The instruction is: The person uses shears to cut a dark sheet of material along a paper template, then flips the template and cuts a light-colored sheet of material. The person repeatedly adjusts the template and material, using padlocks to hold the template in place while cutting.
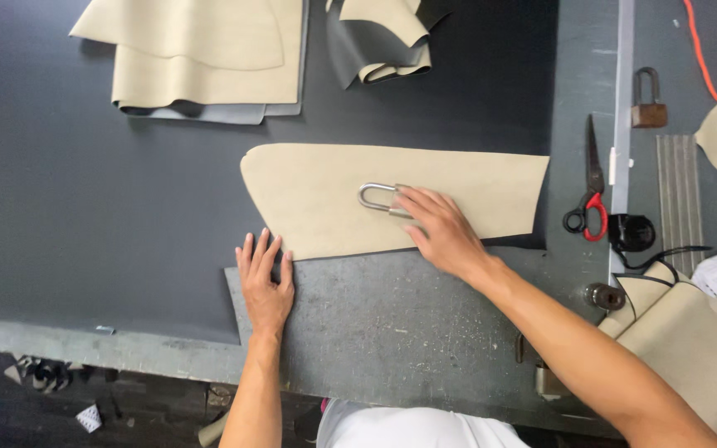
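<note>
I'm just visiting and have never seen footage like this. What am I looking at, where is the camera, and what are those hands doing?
There is no machine here: a person works with bare hands, and the one camera sits on their head, looking down. A beige pattern piece lies on a dark sheet spread over a grey table. The left hand lies flat at the piece's lower edge. The right hand rests on a padlock sitting on the piece. Further off lie more beige pieces, red-handled scissors and a second padlock.
</note>
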